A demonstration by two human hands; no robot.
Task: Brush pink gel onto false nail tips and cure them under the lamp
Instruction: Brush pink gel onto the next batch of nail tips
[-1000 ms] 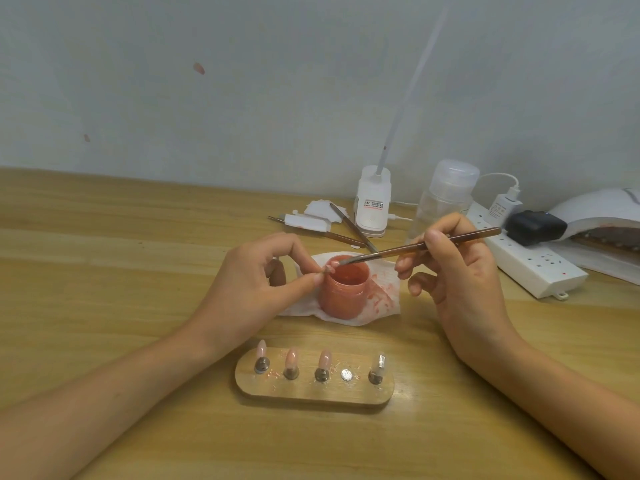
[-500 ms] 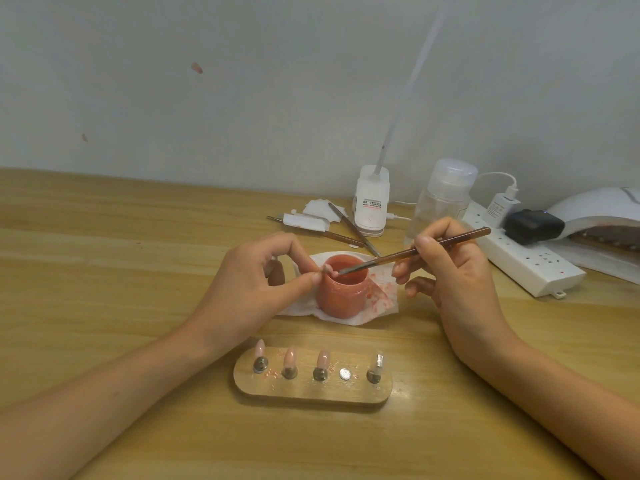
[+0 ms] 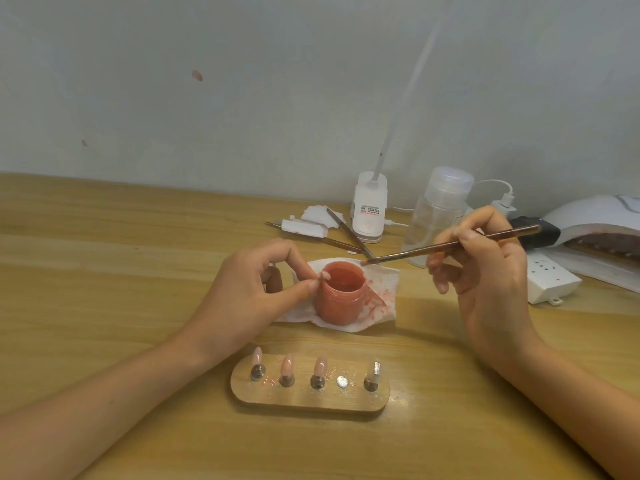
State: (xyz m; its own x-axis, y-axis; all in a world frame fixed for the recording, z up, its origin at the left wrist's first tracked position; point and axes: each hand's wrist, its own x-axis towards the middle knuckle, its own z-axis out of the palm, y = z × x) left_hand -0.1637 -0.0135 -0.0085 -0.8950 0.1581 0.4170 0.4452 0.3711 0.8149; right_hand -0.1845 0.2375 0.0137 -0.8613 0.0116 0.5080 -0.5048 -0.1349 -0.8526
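Over the table [image 3: 104,278], right hand [image 3: 485,271] grips brush [image 3: 450,244], left hand [image 3: 249,289] pinches half-hidden nail tip [image 3: 323,276].

Hands [image 3: 249,289] [image 3: 485,271]: two
Gel jars [image 3: 341,299]: one
Brushes held [image 3: 450,244]: one
Pinched nail tips [image 3: 325,276]: one
Pink tips [image 3: 257,356] [image 3: 287,363] [image 3: 320,364] on stand [image 3: 311,400]: three
Clear tips [image 3: 376,368]: one

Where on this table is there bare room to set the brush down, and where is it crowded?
Bare wood: the table left of the left hand and wooden stand, and in front of it. Crowded: behind the gel jar, among tools, bottle, power strip and lamp.
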